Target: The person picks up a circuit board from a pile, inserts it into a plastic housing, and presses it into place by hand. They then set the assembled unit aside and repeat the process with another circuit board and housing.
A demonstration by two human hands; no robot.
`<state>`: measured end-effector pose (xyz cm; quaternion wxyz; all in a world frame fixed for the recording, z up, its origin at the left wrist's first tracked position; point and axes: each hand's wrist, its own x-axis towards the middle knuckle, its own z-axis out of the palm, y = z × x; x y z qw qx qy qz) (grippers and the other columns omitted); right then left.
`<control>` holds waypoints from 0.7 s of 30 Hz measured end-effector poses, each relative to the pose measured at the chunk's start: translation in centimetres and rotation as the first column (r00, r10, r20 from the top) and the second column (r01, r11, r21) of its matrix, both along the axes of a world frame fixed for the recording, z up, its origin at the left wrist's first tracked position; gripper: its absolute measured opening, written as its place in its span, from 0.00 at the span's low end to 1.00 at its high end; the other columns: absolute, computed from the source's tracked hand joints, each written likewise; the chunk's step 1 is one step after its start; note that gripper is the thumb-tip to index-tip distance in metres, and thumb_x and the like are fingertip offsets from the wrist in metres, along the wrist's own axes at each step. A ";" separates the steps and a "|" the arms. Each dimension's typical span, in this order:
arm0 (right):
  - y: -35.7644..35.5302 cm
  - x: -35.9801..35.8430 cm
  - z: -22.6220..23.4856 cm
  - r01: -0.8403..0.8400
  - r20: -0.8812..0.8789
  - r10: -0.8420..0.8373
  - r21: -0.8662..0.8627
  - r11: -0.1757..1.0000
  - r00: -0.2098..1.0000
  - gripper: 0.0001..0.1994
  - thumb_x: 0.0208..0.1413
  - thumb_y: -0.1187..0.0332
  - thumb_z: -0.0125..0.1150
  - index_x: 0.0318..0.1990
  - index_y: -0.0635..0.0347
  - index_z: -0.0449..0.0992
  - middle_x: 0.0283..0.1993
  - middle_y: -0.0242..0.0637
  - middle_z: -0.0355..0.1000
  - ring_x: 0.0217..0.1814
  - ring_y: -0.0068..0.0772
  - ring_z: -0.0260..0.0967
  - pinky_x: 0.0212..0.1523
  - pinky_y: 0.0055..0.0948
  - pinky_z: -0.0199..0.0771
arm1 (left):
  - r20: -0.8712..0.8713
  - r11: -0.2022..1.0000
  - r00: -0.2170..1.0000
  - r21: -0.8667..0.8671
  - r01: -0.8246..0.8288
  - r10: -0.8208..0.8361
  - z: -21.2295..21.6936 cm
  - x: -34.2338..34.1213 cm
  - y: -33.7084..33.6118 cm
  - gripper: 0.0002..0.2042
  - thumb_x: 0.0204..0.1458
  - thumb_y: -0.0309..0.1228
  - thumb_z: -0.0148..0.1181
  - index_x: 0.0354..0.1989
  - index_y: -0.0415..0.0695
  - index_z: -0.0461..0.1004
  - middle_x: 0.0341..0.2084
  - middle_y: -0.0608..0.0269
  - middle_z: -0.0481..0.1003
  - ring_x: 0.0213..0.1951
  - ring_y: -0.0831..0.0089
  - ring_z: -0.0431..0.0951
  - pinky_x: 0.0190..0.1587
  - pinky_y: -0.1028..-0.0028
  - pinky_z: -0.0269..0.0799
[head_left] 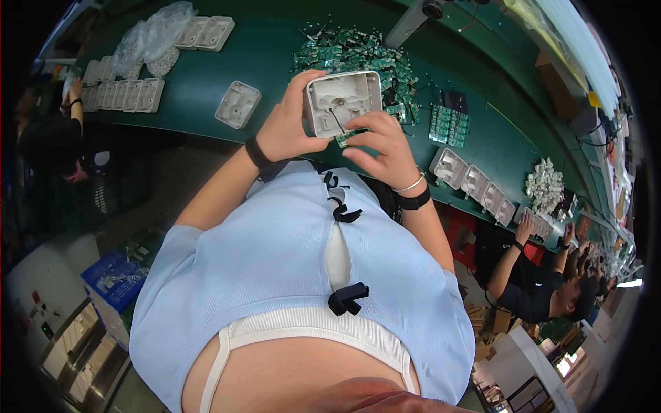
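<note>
My left hand (295, 120) grips the left side of a white plastic housing (342, 88), its open hollow side facing me. Fingers of my right hand (381, 146) are closed on a small green circuit board (343, 140) at the lower edge of the housing. From that board a thin black wire (336, 120) reaches up into the housing. Just beyond both hands lies a big heap of green circuit boards (358, 55) with black wires. Left of my left hand, a single white housing (238, 104) rests on the green table.
The green table (193, 96) spans the front. Left stand rows of white housings (138, 95) and plastic bags of small white parts (148, 41). Flat boards (451, 120), more housings (475, 182) and a white pile (544, 187) lie right. Co-workers sit at both sides. A post (410, 26) rises behind.
</note>
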<state>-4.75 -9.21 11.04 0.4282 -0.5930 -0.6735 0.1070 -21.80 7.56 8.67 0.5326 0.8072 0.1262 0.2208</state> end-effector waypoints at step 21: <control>-11.2 -0.1 -12.8 0.295 0.148 -0.264 -0.260 0.919 0.953 0.08 0.48 0.76 0.64 0.37 0.58 0.80 0.40 0.35 0.78 0.41 0.41 0.75 0.41 0.37 0.76 | -0.320 0.872 0.850 -0.402 0.279 -0.419 -10.2 2.7 -0.9 0.45 0.46 0.25 0.71 0.71 0.49 0.48 0.65 0.53 0.61 0.56 0.63 0.75 0.56 0.66 0.72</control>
